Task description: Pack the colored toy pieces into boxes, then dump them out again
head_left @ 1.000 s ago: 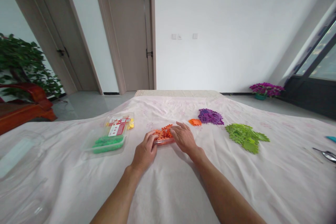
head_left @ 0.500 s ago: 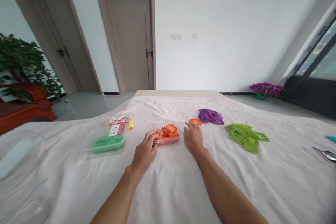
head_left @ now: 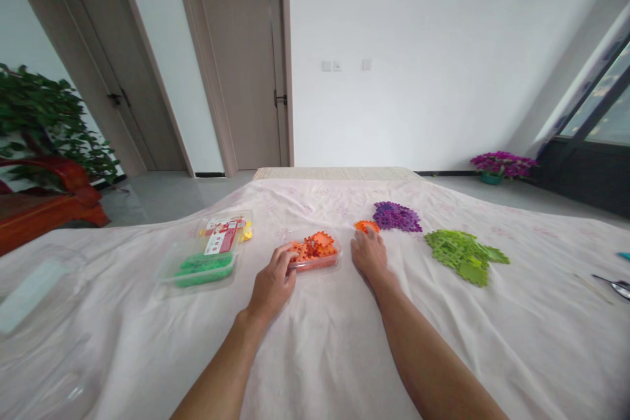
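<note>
Your left hand (head_left: 272, 282), near the center of the frame, has its fingers curled over the left end of a clear box (head_left: 317, 268); you can't tell from here whether it grips the rim or only rests there. Orange pieces (head_left: 319, 246) fill that box, heaped above its edge. Your right hand (head_left: 370, 254), just right of center, has its fingertips at a small group of loose orange pieces (head_left: 367, 226) on the cloth-covered tabletop (head_left: 315, 354). Its fingers are bent and close together, and whether they pinch a piece you can't tell. Just beyond, toward the upper right, you have a purple pile (head_left: 396, 216), and farther right a light green pile (head_left: 465, 254). Left of center sit green pieces (head_left: 204, 269) in another clear container, with yellow pieces (head_left: 247, 231) behind them.
</note>
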`<state>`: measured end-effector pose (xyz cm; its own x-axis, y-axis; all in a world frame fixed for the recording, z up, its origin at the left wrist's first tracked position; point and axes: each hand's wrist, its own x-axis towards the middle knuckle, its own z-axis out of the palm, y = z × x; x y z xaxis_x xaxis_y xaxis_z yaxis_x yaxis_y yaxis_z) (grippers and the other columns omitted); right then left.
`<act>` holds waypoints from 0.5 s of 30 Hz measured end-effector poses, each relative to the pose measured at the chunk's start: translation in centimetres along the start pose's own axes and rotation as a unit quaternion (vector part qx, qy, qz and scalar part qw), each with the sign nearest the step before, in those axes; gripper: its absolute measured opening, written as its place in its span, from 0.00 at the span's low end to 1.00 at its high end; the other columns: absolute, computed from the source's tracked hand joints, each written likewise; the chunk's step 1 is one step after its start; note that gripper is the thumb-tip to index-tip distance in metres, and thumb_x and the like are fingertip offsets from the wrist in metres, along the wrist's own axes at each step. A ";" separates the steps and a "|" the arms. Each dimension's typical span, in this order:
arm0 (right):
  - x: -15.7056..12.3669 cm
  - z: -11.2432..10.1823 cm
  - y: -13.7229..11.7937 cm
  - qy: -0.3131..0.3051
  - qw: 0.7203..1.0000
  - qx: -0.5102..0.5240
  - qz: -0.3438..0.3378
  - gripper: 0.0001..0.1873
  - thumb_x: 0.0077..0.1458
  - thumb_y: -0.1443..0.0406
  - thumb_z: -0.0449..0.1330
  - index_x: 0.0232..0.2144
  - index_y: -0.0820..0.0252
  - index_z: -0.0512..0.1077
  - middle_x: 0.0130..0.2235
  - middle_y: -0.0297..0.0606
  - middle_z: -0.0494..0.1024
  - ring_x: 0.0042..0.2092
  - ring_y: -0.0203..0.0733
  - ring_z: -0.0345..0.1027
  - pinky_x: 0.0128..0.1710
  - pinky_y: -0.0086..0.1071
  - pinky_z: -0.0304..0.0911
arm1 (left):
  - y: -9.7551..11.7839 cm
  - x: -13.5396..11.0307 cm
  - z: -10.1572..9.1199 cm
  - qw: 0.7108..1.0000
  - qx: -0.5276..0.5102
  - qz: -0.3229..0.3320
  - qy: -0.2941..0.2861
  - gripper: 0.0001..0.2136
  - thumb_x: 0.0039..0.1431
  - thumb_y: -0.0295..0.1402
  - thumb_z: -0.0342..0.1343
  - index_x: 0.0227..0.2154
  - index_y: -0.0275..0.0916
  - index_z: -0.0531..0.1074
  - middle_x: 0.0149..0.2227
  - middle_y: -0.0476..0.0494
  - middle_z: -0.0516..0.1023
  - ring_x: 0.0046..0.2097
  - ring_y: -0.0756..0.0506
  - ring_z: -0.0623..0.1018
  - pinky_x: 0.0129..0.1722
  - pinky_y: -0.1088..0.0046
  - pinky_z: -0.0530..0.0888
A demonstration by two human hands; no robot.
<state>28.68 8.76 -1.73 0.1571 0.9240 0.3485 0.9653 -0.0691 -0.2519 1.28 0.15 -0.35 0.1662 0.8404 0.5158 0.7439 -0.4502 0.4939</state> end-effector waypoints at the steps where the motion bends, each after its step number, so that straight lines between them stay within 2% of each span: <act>1: 0.1 0.0 0.2 0.007 1.000 -0.002 0.005 0.20 0.63 0.60 0.50 0.52 0.56 0.73 0.63 0.49 0.62 0.59 0.56 0.59 0.55 0.46 0.56 | 0.0 0.0 0.0 1.000 -0.002 0.002 0.000 0.17 0.58 0.21 0.50 0.48 0.46 0.68 0.60 0.45 0.67 0.53 0.46 0.76 0.48 0.68 0.78; 9: 0.6 -0.3 1.1 -0.007 1.000 -0.018 -0.006 0.20 0.61 0.61 0.50 0.51 0.56 0.75 0.59 0.48 0.68 0.53 0.57 0.64 0.50 0.45 0.58 | -0.3 0.0 0.1 1.000 -0.004 0.008 0.005 0.19 0.57 0.20 0.50 0.49 0.46 0.67 0.60 0.46 0.67 0.55 0.45 0.75 0.49 0.67 0.77; 15: 0.1 -1.3 0.2 -0.008 0.999 0.000 -0.046 0.16 0.61 0.65 0.51 0.41 0.53 0.79 0.48 0.42 0.77 0.49 0.53 0.65 0.47 0.41 0.57 | -0.2 0.0 0.2 1.000 0.001 0.006 0.007 0.18 0.58 0.22 0.50 0.49 0.46 0.67 0.60 0.46 0.67 0.53 0.46 0.76 0.47 0.69 0.78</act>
<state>29.19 8.35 -0.61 0.0635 0.9323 0.3560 0.9754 0.0174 -0.2196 1.21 0.29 -0.58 0.1663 0.8308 0.5311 0.7438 -0.4593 0.4855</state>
